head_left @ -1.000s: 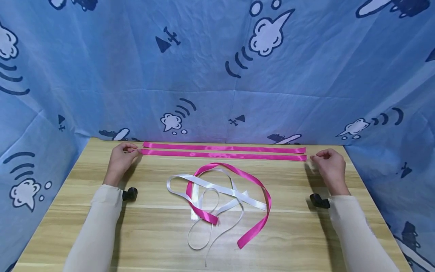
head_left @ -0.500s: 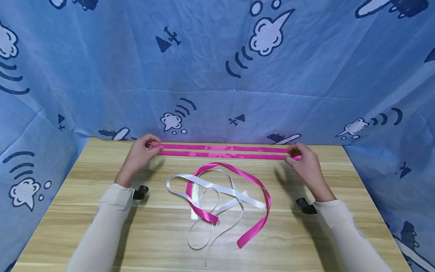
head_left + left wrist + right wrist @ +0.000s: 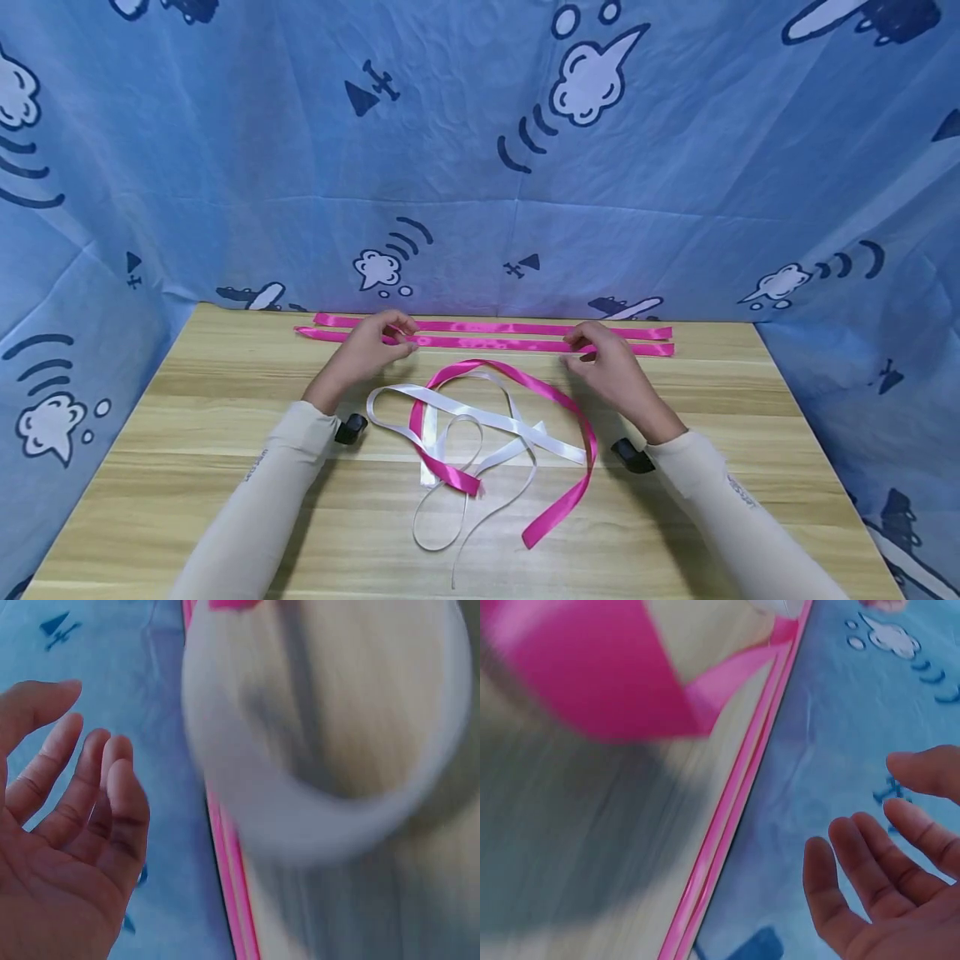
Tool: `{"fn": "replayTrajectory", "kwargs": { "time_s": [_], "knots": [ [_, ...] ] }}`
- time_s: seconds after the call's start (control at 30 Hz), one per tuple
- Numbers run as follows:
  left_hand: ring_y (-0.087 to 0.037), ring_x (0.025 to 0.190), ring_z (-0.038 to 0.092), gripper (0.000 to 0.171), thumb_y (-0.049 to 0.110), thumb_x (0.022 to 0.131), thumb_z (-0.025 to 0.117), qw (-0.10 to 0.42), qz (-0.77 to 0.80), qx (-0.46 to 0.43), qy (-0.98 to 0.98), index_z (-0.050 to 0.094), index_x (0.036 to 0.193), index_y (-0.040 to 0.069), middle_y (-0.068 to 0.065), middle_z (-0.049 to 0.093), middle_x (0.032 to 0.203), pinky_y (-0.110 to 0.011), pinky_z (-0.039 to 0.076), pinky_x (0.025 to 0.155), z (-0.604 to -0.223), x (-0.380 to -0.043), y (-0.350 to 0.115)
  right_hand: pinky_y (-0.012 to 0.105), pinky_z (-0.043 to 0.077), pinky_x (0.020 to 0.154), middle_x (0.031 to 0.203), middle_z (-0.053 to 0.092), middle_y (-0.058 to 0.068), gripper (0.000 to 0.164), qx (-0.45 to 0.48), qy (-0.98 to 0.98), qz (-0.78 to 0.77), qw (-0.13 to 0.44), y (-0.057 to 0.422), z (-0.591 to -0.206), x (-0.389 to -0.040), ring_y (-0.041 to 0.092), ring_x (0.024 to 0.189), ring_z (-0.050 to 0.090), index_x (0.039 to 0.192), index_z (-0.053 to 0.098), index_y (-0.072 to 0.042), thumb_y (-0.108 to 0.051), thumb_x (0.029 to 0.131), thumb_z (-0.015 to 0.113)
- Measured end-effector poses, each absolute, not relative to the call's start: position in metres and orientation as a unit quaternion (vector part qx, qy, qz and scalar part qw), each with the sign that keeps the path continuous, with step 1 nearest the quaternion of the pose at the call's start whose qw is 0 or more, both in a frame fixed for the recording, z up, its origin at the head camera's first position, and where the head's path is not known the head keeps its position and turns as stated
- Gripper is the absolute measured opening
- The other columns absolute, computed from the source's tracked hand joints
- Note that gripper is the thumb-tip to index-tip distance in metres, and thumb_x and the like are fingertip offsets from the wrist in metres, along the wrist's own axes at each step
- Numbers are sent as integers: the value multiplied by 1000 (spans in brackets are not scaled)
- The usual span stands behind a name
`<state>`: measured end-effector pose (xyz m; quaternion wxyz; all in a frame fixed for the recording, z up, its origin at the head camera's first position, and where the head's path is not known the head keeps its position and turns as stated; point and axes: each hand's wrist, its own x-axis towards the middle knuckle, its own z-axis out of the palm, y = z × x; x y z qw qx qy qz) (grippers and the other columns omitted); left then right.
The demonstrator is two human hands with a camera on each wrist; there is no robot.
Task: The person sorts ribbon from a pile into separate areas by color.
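Two pink ribbons lie nearly parallel along the table's back edge, the far ribbon (image 3: 487,327) just behind the near ribbon (image 3: 487,342). My left hand (image 3: 366,348) hovers over their left part, fingers loosely bent. Over their right part is my right hand (image 3: 611,368), thumb and fingers apart. Nothing is between the fingers of the left hand (image 3: 82,832) in the left wrist view. The right wrist view likewise shows the right hand (image 3: 889,900) holding nothing.
Mid-table, nearer the person, lie a curved pink ribbon (image 3: 558,515), white ribbon (image 3: 558,446) and a thin pale ribbon (image 3: 414,523), loosely tangled. The wooden table (image 3: 187,492) meets a blue patterned cloth (image 3: 450,150) at the back. Dark wrist cameras sit at both cuffs.
Both hands have moved inward from the ribbons' ends toward the middle. The near ribbon's left end now reaches farther left. The tangled ribbons stay in place.
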<state>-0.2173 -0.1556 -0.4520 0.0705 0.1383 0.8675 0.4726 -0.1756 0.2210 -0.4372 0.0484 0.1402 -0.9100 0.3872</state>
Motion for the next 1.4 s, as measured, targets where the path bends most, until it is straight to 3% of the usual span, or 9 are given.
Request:
{"fn": "replayTrajectory", "kwargs": {
  "time_s": [0.23, 0.4, 0.83, 1.17, 1.4],
  "knots": [
    [-30, 111, 67, 30, 9, 98, 72, 115, 469, 166, 860, 67, 125, -3, -18, 70, 122, -42, 57, 99, -463, -220, -128, 52, 61, 92, 115, 68, 22, 21, 186, -907, 377, -1, 192, -440, -185, 40, 109, 67, 114, 66, 6, 4, 93, 70],
    [-29, 110, 67, 30, 8, 98, 71, 124, 467, 171, 859, 67, 125, -3, -16, 70, 121, -43, 56, 101, -471, -224, -111, 50, 60, 94, 118, 67, 20, 22, 208, -907, 363, -43, 177, -446, -194, 38, 112, 65, 117, 66, 4, 1, 96, 69],
    [-17, 92, 64, 23, 0, 95, 70, 132, 469, 177, 855, 69, 118, -3, -14, 71, 107, -26, 55, 85, -480, -223, -82, 52, 57, 101, 122, 70, 20, 27, 223, -914, 322, -103, 146, -458, -211, 37, 116, 68, 122, 67, 2, -1, 95, 70],
    [-16, 90, 65, 17, 0, 93, 73, 105, 443, 184, 871, 73, 109, 2, -11, 72, 101, -26, 55, 82, -486, -217, -64, 46, 59, 94, 109, 73, 14, 20, 232, -919, 300, -108, 134, -464, -212, 27, 100, 68, 114, 71, -1, 0, 94, 71],
    [-10, 77, 57, 17, -8, 90, 63, 96, 420, 201, 880, 75, 97, 2, -7, 70, 87, -21, 48, 71, -484, -215, -63, 37, 58, 84, 97, 71, 8, 10, 223, -918, 309, -111, 132, -470, -210, 19, 87, 61, 102, 72, -6, 1, 95, 70]
  ]
}}
